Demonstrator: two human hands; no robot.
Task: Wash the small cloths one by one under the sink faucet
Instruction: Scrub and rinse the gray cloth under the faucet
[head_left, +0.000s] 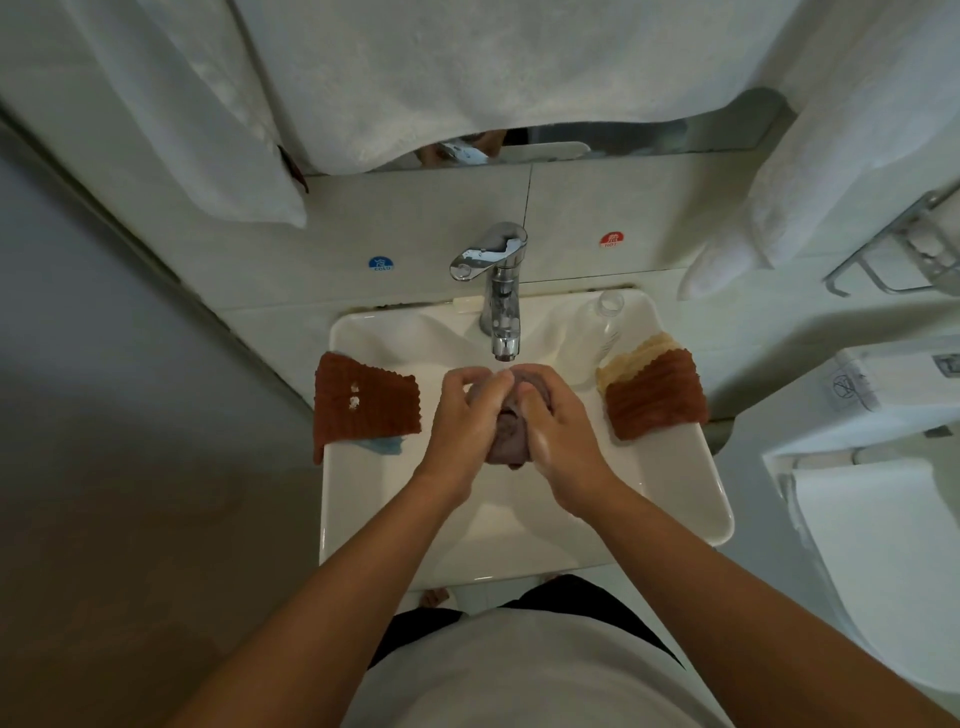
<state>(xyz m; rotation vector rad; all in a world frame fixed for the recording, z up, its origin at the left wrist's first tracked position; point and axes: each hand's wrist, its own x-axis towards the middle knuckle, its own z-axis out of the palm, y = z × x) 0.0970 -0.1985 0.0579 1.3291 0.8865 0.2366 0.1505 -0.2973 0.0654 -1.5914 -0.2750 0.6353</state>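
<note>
So from my end: both of my arms reach over the near rim of the white rectangular ceramic sink (675, 519). My left hand (465, 415) and right hand (558, 421) are both wrapped around a bunched-up greyish-purple small cloth (508, 436), fingers curled on it from either side, held over the middle of the basin right under the spout. On the sink's left edge there's a rust-brown waffle-textured cloth (363, 402) draped over the rim, with a bit of light blue cloth (384, 446) poking out under its near side. On the right edge sits another rust-brown cloth (657, 397) lying on top of a cream-yellow cloth (641, 351). At the far edge stands the chrome single-lever faucet (498, 291), and a clear plastic bottle (597, 332) is in the far right corner. Can't tell if the water's running.
</note>
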